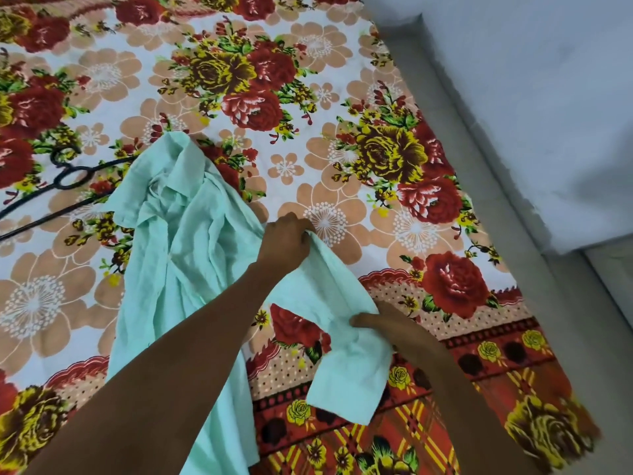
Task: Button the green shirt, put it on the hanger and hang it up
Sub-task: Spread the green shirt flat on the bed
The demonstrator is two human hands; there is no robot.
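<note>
From my head camera, the green shirt lies crumpled on the bed, spread over the floral bedsheet, collar end away from me. My left hand reaches across, its fingers curled round a fold of cloth where one sleeve leaves the body. My right hand pinches the same sleeve lower down, thumb on top, the cuff end hanging toward me. The black hanger lies flat on the bedsheet, its near arm running under the shirt. A grey wall borders the bed on my right.
</note>
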